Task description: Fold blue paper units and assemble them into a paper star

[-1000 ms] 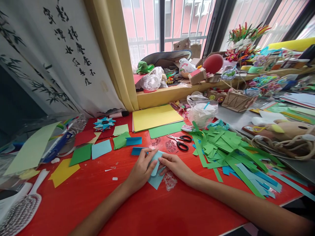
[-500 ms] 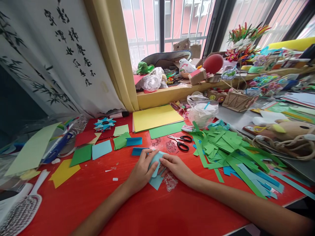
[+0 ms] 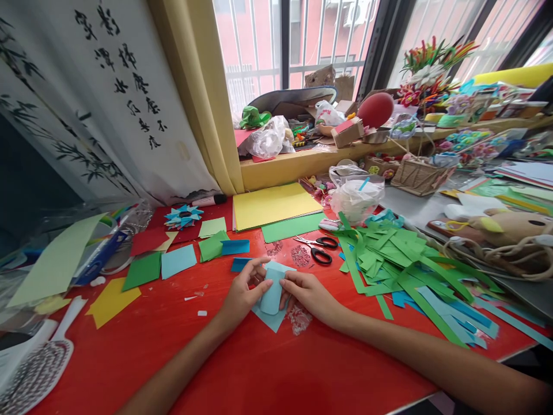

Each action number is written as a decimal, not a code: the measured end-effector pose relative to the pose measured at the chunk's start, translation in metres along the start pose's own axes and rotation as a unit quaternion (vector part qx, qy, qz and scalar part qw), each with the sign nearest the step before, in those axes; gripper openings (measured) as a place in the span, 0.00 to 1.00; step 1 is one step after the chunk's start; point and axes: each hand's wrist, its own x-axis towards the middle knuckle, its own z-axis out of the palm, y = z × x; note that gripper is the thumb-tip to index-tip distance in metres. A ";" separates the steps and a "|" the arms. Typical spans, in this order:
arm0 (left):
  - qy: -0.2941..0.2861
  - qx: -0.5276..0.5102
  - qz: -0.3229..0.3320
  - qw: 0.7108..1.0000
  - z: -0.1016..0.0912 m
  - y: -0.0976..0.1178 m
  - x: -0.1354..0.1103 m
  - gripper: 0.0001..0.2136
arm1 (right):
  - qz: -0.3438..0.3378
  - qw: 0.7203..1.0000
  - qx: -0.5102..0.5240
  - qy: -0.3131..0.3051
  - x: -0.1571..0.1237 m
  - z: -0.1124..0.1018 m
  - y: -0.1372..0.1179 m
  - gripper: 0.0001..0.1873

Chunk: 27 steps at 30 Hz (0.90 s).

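Observation:
Between my hands is a light blue folded paper (image 3: pixel 272 295), its curved upper layer facing me. My left hand (image 3: pixel 247 288) pinches its left edge with the thumb in front and fingers curled behind. The right edge is held by my right hand (image 3: pixel 305 293), thumb and fingertips closed on it. Beneath lies another light blue sheet (image 3: pixel 272 321), whose corner points toward me. Dark blue folded pieces (image 3: pixel 235 247) rest just beyond my left hand, one partly hidden by it. Black-handled scissors (image 3: pixel 319 252) lie open past my right hand.
A heap of green paper strips (image 3: pixel 384 253) and blue strips (image 3: pixel 458 317) covers the right side. Yellow sheets (image 3: pixel 276 206) lie at the back. Coloured squares (image 3: pixel 178 262), a blue paper star ring (image 3: pixel 184 217) and a white hairbrush (image 3: pixel 47 363) are on the left of the red table (image 3: pixel 259 380).
My left hand has drawn back a little to the left, with its fingers lifting. More of the light blue folded paper shows now, standing more upright between my hands.

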 end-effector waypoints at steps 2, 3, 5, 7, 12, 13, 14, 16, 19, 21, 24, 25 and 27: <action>0.000 -0.012 -0.004 1.000 0.000 0.000 0.000 0.17 | -0.005 1.000 -0.013 -0.002 0.000 0.000 0.001 0.14; 0.002 -0.017 -0.007 1.000 0.000 0.000 0.000 0.17 | -0.008 1.000 -0.017 -0.003 0.000 -0.001 0.002 0.14; 0.006 -0.025 -0.013 1.000 0.000 0.000 0.000 0.17 | -0.009 1.000 -0.012 -0.007 0.001 -0.001 0.004 0.14; 0.015 -0.028 -0.025 0.999 0.000 0.001 0.001 0.17 | -0.006 1.000 -0.002 -0.011 0.001 -0.002 0.006 0.14; 0.007 -0.020 -0.082 0.996 -0.001 0.000 0.002 0.13 | 0.001 1.000 0.000 -0.013 0.001 -0.002 0.004 0.14; 0.004 -0.016 -0.085 0.996 -0.001 0.000 0.003 0.12 | 0.001 1.000 0.000 -0.013 0.001 -0.001 0.003 0.14; 0.003 -0.012 -0.085 0.996 -0.002 0.000 0.003 0.12 | 0.001 1.000 -0.001 -0.013 0.001 -0.001 0.003 0.14; 0.003 -0.007 -0.084 0.996 -0.002 0.001 0.002 0.12 | 0.004 1.000 -0.003 -0.016 0.000 -0.001 0.001 0.14; 0.004 -0.005 -0.079 0.997 -0.001 0.001 0.001 0.12 | 0.009 1.000 -0.007 -0.024 0.000 -0.002 0.001 0.14; 0.006 -0.001 -0.074 0.997 -0.001 0.002 0.000 0.13 | 0.010 1.000 -0.009 -0.027 0.001 -0.002 0.002 0.14; 0.012 0.013 -0.066 0.998 -0.001 0.003 -0.001 0.13 | 0.010 0.999 -0.011 -0.029 0.001 -0.002 0.003 0.14; 0.013 0.019 -0.065 0.998 -0.001 0.003 -0.001 0.13 | 0.010 0.999 -0.010 -0.029 0.001 -0.002 0.003 0.14; 0.011 0.028 -0.062 0.998 -0.001 0.002 -0.001 0.13 | 0.008 1.000 -0.008 -0.025 0.001 -0.001 0.003 0.15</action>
